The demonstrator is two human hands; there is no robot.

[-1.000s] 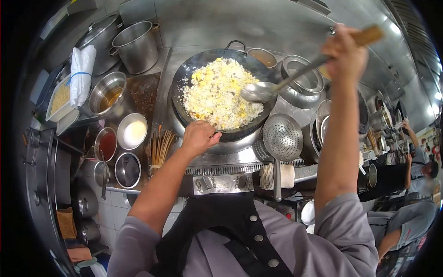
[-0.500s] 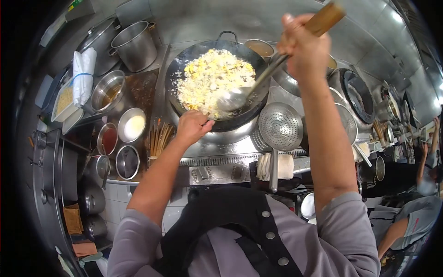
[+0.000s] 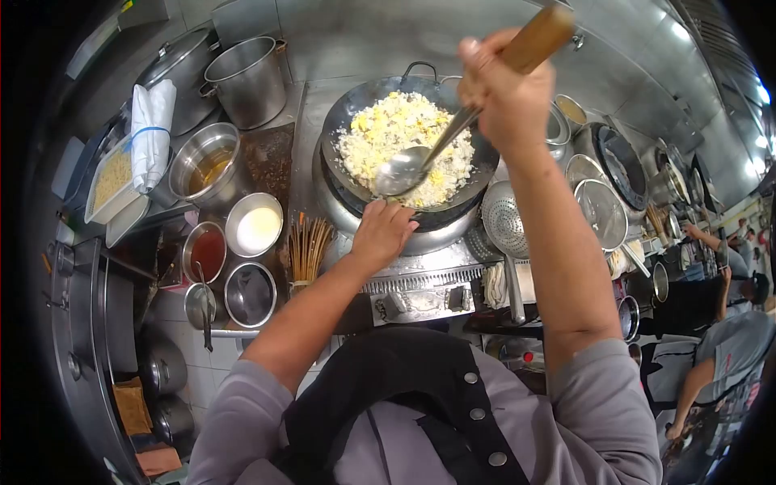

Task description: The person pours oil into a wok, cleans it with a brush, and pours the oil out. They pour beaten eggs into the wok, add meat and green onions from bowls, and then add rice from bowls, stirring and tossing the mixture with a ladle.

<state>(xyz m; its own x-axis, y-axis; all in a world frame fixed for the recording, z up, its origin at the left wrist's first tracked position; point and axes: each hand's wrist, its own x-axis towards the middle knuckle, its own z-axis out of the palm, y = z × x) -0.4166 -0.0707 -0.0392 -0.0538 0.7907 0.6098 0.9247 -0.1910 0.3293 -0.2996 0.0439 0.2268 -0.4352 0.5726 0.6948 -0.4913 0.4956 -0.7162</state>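
Note:
A black wok [image 3: 483, 179] on the burner holds white rice mixed with yellow egg [image 3: 408, 133]. My right hand [image 3: 511, 93] is closed round the wooden handle of a metal ladle [image 3: 402, 171], whose bowl rests on the rice at the wok's near left. The handle slants up to the right. My left hand [image 3: 382, 234] is wrapped over the wok's near rim; its fingertips are partly hidden there.
Bowls of red sauce [image 3: 205, 250] and white contents [image 3: 255, 229] stand left, beside bamboo sticks [image 3: 307, 250]. A perforated strainer [image 3: 505, 220] lies right of the wok. Behind left is a tall pot [image 3: 246, 85]. Co-workers [image 3: 731, 356] are at far right.
The wok and my left hand appear farther right in the view. The ladle's bowl has moved to the left side of the rice, and my right hand has shifted slightly left.

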